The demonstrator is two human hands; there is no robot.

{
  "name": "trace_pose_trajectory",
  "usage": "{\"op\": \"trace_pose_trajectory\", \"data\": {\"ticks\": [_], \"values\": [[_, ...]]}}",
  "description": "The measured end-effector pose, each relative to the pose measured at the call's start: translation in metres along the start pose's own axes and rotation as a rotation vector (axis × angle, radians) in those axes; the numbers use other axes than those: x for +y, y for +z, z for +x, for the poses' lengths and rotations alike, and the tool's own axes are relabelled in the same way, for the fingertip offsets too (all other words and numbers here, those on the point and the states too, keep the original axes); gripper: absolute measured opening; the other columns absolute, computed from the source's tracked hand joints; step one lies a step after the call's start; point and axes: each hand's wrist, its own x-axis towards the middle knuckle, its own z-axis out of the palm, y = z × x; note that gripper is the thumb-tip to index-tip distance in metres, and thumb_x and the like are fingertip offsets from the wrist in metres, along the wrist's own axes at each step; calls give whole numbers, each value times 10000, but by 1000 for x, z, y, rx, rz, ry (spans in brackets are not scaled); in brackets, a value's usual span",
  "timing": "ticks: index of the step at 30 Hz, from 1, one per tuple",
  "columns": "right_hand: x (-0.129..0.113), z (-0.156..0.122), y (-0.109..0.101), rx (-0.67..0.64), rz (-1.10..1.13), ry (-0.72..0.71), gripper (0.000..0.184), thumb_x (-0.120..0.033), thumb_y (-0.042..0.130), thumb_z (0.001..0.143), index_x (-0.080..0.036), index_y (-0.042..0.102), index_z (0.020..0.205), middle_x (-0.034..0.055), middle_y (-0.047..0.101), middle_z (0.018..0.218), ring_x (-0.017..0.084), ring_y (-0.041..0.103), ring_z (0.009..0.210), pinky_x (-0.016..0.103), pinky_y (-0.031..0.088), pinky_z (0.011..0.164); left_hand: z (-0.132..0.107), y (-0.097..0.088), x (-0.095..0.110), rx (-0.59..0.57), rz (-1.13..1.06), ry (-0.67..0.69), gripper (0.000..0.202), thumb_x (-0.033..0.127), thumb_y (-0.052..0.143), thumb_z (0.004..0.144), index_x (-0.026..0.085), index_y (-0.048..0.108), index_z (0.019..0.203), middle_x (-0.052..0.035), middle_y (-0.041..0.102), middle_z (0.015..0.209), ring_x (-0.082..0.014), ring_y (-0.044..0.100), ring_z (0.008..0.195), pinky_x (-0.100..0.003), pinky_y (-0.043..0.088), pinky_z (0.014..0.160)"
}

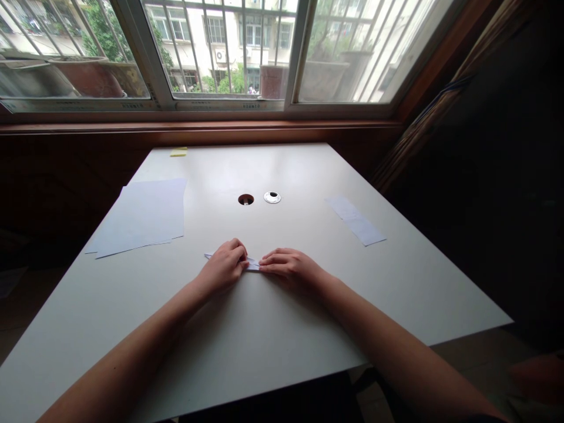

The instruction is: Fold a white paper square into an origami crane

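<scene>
The left hand (224, 265) is curled into a loose fist on the bench (264, 352), knuckles up, thumb and bent fingertips closing on the middle of a small folded paper (252, 265). The right hand (288, 267) lies just beside it, palm down, fingers straight and held together, their tips pressing flat on the same paper from the other side. The fingertips of the two hands nearly meet. Both bare forearms run back over the near edge of the bench toward the camera.

The folded paper is white and lies flat near the middle of the bench, a little toward the near side. Most of it is covered by the hands; a narrow pointed end shows to the left of the left hand, and a short stretch shows between the fingertips.

Beyond the hands, a round cable hole (245, 200) is cut in the bench top, with a white ring cap (272, 197) lying just beside it. To the left, well apart from the hands, lies a loose stack of white sheets (141, 214), its edges not squared. To the right lies a long paper strip (355, 220), set at a slant. A small yellow note (178, 152) sits at the far left corner, under the barred window (220, 53). A dark curtain (440, 111) hangs at the right
</scene>
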Motion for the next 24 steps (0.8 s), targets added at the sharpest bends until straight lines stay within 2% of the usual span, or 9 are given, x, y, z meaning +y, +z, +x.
{"op": "trace_pose_trajectory", "data": {"ticks": [4,8,14,24], "values": [[-1,-1,0,11,-6,-18,260,-132,579,946,-236,698,1153,53,753,1102,176,679,1077,331,594,902,-1,0,1,-24,-1,-29,44,192,568,889,198,570,845,-75,587,977,-245,595,914,-424,502,857],[-2,-2,1,33,-16,-13,243,-124,583,942,-216,701,1133,58,755,1102,178,681,1082,330,599,909,-3,-2,3,-24,-17,-2,52,198,547,911,199,569,863,-74,585,1012,-239,584,940,-418,483,888],[-2,-2,1,20,-25,-23,258,-120,573,948,-203,695,1160,55,750,1124,185,673,1094,333,599,916,-3,-1,5,-31,-15,18,114,317,622,912,212,621,867,-57,599,1026,-233,567,933,-407,471,889],[-4,-3,0,2,-55,-10,304,-116,545,964,-224,675,1216,54,746,1132,172,667,1111,329,599,921,-1,5,8,0,-47,-72,95,216,628,885,203,583,802,-37,615,1002,-225,564,922,-400,460,881]]}}
